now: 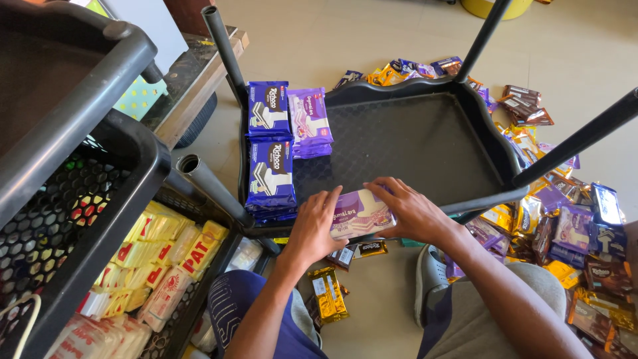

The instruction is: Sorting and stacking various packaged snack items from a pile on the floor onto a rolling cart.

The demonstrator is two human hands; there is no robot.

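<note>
- Left hand (318, 223) and right hand (412, 209) together grip a purple wafer pack (362, 213) at the near edge of the black tray (412, 143).
- Blue packs (271, 173) and a purple stack (310, 119) lie at the tray's left.
- Loose packets (571, 233) cover the floor to the right.

The hands (319, 226) (412, 213) cover both ends of the purple packet (362, 213). The crate (80, 199) runs off the left edge. The packets (585, 266) heaped on the floor run off the right edge, the lower ones buried. The table (399, 143) legs are cut off at the top.
</note>
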